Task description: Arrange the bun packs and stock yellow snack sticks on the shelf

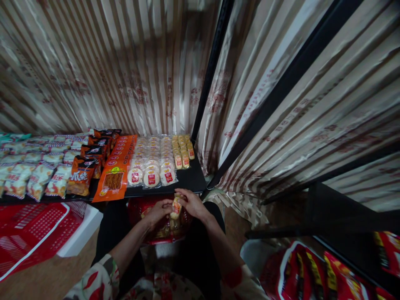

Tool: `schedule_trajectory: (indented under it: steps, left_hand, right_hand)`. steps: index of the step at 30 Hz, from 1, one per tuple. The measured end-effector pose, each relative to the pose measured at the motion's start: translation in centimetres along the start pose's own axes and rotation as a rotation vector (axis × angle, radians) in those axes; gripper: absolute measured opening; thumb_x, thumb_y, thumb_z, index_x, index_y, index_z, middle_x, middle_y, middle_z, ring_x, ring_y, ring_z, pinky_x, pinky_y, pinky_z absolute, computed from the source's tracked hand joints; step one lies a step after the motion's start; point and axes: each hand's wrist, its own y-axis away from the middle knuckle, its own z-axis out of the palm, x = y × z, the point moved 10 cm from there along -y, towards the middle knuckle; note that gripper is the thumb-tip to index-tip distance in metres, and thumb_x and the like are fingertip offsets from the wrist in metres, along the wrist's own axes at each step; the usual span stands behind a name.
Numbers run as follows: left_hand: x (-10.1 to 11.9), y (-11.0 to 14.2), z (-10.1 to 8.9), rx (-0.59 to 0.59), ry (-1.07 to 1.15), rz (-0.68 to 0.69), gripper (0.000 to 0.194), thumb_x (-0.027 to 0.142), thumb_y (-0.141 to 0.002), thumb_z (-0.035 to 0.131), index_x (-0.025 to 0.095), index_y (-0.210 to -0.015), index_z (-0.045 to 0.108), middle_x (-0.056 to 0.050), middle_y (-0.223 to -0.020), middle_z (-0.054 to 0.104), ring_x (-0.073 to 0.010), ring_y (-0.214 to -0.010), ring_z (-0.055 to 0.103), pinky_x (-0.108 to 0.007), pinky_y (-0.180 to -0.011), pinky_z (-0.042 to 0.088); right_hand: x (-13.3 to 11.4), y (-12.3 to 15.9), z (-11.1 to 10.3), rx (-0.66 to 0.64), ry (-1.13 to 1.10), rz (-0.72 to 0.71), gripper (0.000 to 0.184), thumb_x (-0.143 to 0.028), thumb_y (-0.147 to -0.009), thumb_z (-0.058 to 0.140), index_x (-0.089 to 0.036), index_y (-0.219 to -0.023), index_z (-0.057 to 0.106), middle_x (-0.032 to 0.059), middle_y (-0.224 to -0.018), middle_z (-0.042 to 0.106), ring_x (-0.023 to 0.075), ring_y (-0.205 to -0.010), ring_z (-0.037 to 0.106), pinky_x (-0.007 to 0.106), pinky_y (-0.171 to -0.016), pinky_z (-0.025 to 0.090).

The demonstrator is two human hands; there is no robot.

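Between my two hands is a small yellow wrapped snack (176, 208) with a red and white label. My left hand (158, 213) grips it from the left, and my right hand (193, 204) has its fingers on the top and right of it. Below them, between my knees, sits a red basket or bag (150, 238) with similar yellow packs inside, partly hidden by my arms. Just ahead on the black shelf (193, 179), rows of the same small yellow packs (182, 153) stand beside clear-wrapped round white crackers (151, 177).
Left along the shelf are an orange snack bag (115, 168), dark orange bags (81, 175) and several white packets (40, 179). A red perforated basket (31, 237) stands at lower left. Black metal posts (212, 71) and pleated curtains (140, 62) close off the back. Red bags (312, 271) fill the lower right.
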Motion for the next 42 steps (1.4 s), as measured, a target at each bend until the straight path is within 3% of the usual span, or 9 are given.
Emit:
schedule_trajectory:
  steps: [6, 12, 22, 28, 42]
  left_hand:
    - [1.5, -1.0, 0.5, 0.082, 0.091, 0.095, 0.033, 0.021, -0.058, 0.073, 0.013, -0.089, 0.064, -0.002, -0.071, 0.066, -0.0114, -0.065, 0.058, -0.021, -0.062, 0.041]
    - [3.3, -2.2, 1.1, 0.177, 0.115, 0.136, 0.024, 0.014, -0.061, 0.070, 0.013, -0.084, 0.063, -0.003, -0.075, 0.067, -0.0106, -0.062, 0.058, -0.020, -0.058, 0.041]
    - [5.9, -3.2, 2.7, 0.260, 0.069, 0.213, 0.016, 0.008, -0.063, 0.065, 0.014, -0.079, 0.065, 0.000, -0.067, 0.063, -0.0089, -0.058, 0.053, -0.019, -0.060, 0.041]
    - [6.8, -4.9, 3.0, 0.304, -0.007, 0.283, 0.019, 0.006, -0.065, 0.060, 0.015, -0.080, 0.065, 0.002, -0.064, 0.058, -0.0081, -0.057, 0.050, -0.019, -0.060, 0.040]
    - [8.7, -7.5, 4.4, 0.345, -0.108, 0.296, 0.020, 0.004, -0.065, 0.056, 0.015, -0.081, 0.064, 0.002, -0.062, 0.055, -0.0084, -0.057, 0.048, -0.018, -0.058, 0.040]
  right_hand:
    - [0.5, 0.3, -2.1, 0.264, 0.005, 0.049, 0.042, -0.023, -0.076, 0.054, -0.022, -0.118, 0.054, 0.0060, -0.107, 0.062, 0.0181, -0.099, 0.057, 0.035, -0.091, 0.044]
    - [1.9, 1.7, -3.5, 0.502, 0.005, 0.120, 0.044, -0.030, -0.078, 0.053, -0.017, -0.120, 0.050, 0.0104, -0.110, 0.060, 0.0206, -0.097, 0.057, 0.038, -0.089, 0.045]
    - [0.9, 2.4, -4.7, 0.574, 0.119, 0.097, 0.030, -0.029, -0.084, 0.042, -0.019, -0.108, 0.057, 0.0103, -0.106, 0.061, 0.0224, -0.099, 0.054, 0.039, -0.091, 0.042]
    - [1.1, 2.0, -4.8, 0.597, 0.130, 0.099, 0.037, -0.030, -0.085, 0.039, -0.017, -0.118, 0.051, 0.0123, -0.113, 0.058, 0.0228, -0.104, 0.052, 0.038, -0.092, 0.042]
    - [2.5, 0.0, -6.1, 0.671, 0.161, 0.131, 0.043, -0.024, -0.080, 0.044, -0.014, -0.122, 0.048, 0.0149, -0.119, 0.053, 0.0253, -0.111, 0.046, 0.042, -0.097, 0.036]
